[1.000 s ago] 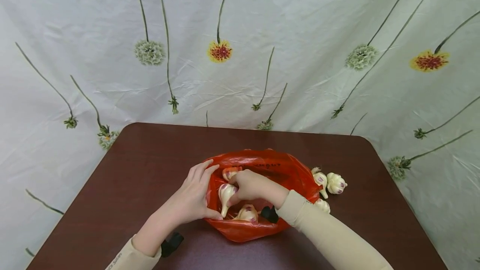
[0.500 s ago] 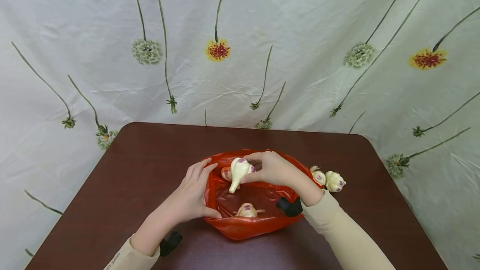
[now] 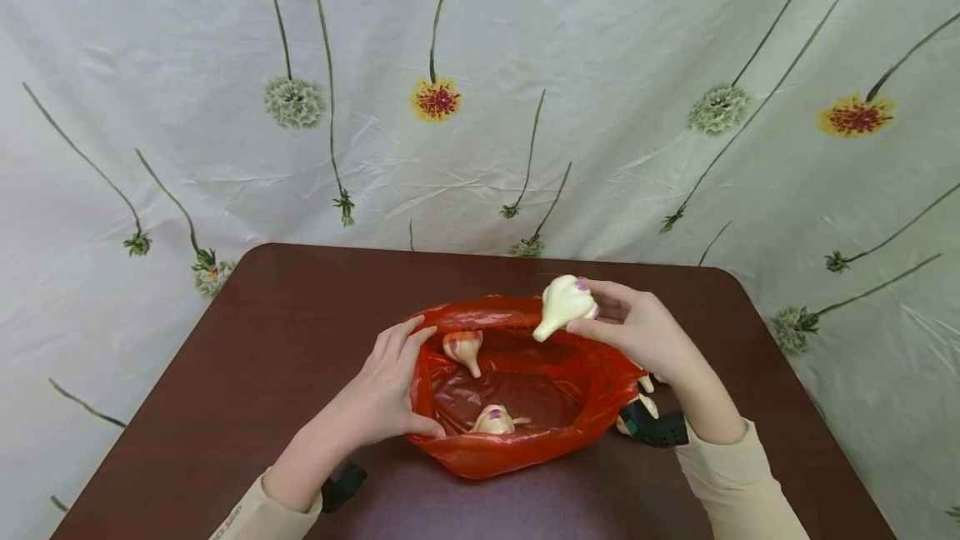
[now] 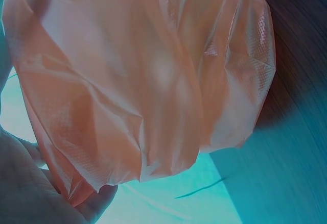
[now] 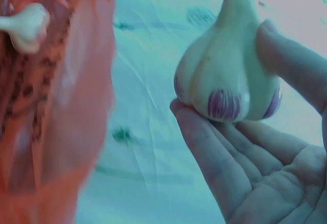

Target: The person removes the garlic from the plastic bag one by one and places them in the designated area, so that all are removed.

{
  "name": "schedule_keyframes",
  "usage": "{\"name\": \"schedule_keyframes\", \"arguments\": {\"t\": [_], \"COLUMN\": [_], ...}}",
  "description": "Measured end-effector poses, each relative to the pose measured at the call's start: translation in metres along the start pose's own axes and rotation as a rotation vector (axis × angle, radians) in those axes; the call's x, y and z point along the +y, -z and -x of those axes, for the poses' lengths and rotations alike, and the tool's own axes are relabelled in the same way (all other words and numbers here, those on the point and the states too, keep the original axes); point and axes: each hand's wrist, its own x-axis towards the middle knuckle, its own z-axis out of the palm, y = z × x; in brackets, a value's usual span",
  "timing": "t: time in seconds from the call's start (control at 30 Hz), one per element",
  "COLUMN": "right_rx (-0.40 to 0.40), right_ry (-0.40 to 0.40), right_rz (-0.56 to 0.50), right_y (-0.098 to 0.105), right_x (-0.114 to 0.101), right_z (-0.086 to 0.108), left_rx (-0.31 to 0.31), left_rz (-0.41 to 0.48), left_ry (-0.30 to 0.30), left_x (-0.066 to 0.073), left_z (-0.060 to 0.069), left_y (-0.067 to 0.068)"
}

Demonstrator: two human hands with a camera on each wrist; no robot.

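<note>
A garlic bulb [image 3: 566, 304] with purple patches is pinched between the thumb and fingers of my right hand [image 3: 648, 336], above the far right rim of an open red plastic bag [image 3: 517, 450]. In the right wrist view, the thumb presses one side of that garlic bulb [image 5: 219, 76] and fingertips support its base. My left hand [image 3: 382, 394] holds the bag's left side, thumb at the near rim and fingers at the far rim. Inside the bag lie two more bulbs, one garlic bulb [image 3: 462, 347] at the back left and another garlic bulb [image 3: 493, 420] at the front.
Garlic bulbs [image 3: 647, 405] lie on the table right of the bag, partly hidden by my right hand and the black wrist device [image 3: 652, 425]. The dark brown table [image 3: 315, 307] has rounded far corners. Behind it hangs a pale flowered cloth [image 3: 480, 40].
My right hand has lifted a garlic bulb out of the bag and carried it right, over the far rim. The left hand keeps its place on the bag.
</note>
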Motion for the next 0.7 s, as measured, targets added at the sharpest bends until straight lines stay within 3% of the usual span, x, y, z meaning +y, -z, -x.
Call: {"name": "schedule_keyframes", "arguments": {"t": [0.23,0.47,0.7], "right_rx": [0.146,0.145,0.168], "right_ry": [-0.179,-0.399,-0.486], "right_rz": [0.048,0.16,0.275], "right_y": [0.033,0.038,0.033], "right_x": [0.044,0.097,0.142], "right_z": [0.032,0.051,0.069], "left_rx": [0.008,0.015,0.013], "left_rz": [-0.014,-0.009,-0.029], "left_ry": [-0.001,-0.017,-0.008], "left_x": [-0.001,-0.001,-0.002], "left_z": [0.001,0.0,0.0], "left_y": [0.0,-0.001,0.0]}}
